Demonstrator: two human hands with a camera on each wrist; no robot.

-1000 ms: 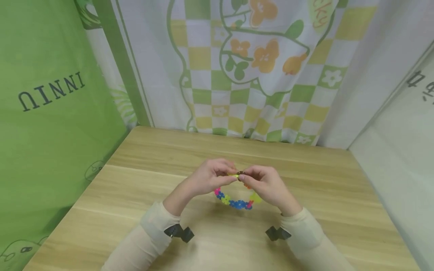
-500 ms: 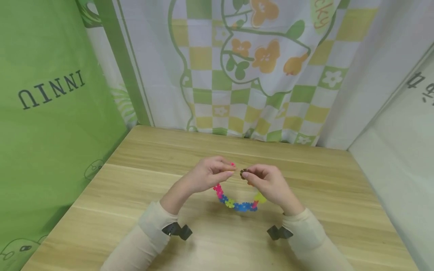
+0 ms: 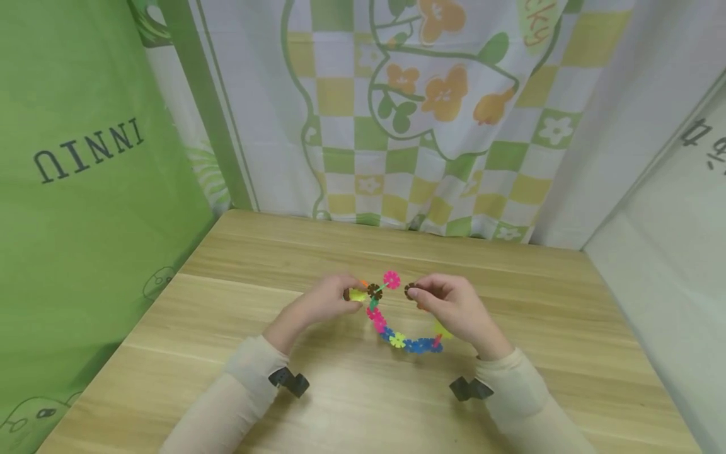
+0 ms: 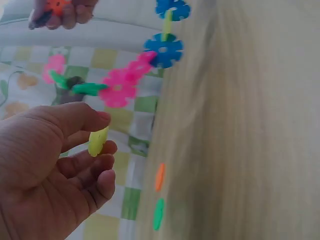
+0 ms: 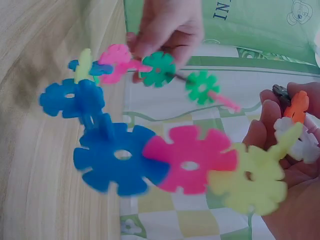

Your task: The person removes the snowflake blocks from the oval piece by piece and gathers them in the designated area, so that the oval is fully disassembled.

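Observation:
My left hand [image 3: 329, 301] pinches a yellow flower-shaped snap disc [image 4: 97, 142] between thumb and fingers. From my right hand [image 3: 454, 309] curves a chain of interlocked flower discs in pink, blue, yellow, green and brown; a large blue disc [image 5: 122, 159] is nearest the right wrist camera. The right fingers pinch the chain's dark brown end disc [image 3: 410, 291], with an orange disc [image 5: 298, 106] and a white disc [image 5: 296, 139] beside it. The chain's other end, a pink disc [image 3: 391, 280], sticks out free between the hands, near a brown disc [image 3: 374, 291].
Loose orange [image 4: 160, 176] and green pieces [image 4: 158, 214] appear against the wooden table [image 3: 510, 391] in the left wrist view. Patterned cloth [image 3: 420, 183] hangs behind the far edge. A green cloth [image 3: 85, 252] stands at the left, a pale one at the right.
The hands have drawn apart: the left hand has moved left and come off the chain's end, leaving the pink and brown discs exposed. The right hand has barely moved.

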